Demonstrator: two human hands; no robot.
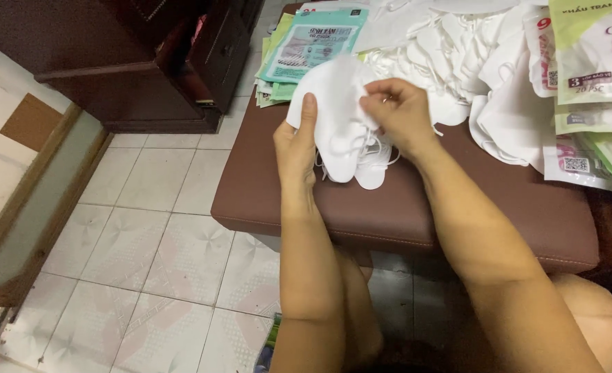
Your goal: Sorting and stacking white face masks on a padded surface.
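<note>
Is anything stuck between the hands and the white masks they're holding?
No, nothing visible. The left hand and right hand both grip the small stack of white face masks directly, above the brown padded seat. The loose mask pile and green packets lie farther back.

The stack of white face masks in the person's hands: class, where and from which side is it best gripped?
Grip the stack of white face masks at its upper edges, one hand per side, as the left hand and right hand do; its ear loops dangle below.

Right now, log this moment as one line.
left hand: grip on masks | right hand: pinching top mask | under: brown stool
</note>
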